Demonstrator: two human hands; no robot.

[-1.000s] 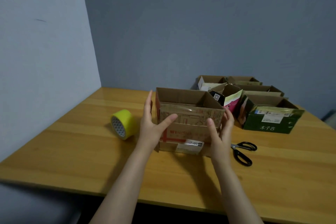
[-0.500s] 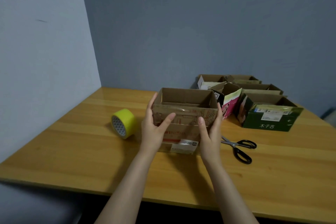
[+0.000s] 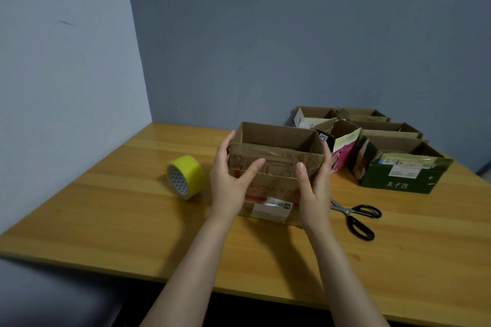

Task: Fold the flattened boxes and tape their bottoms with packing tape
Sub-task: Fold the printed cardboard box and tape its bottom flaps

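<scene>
An open-topped brown cardboard box [image 3: 276, 167] with red print and a white label stands upright at the middle of the wooden table [image 3: 119, 207]. My left hand [image 3: 231, 180] presses its left side with straight fingers, the thumb stretched across the front. My right hand [image 3: 313, 188] presses the right side in the same way, thumb up on the front. A roll of yellow packing tape [image 3: 186, 176] lies on its edge just left of the box. I cannot tell whether the box rests on the table or hovers slightly above it.
Black-handled scissors [image 3: 358, 216] lie right of the box, blades toward it. Several assembled boxes stand at the back right, among them a green one [image 3: 398, 178] and a pink one [image 3: 342, 151]. Walls close the left and far sides.
Both hands have drawn closer together on the box and turned it squarer to me. Its right end has come off the scissors, whose blades now show.
</scene>
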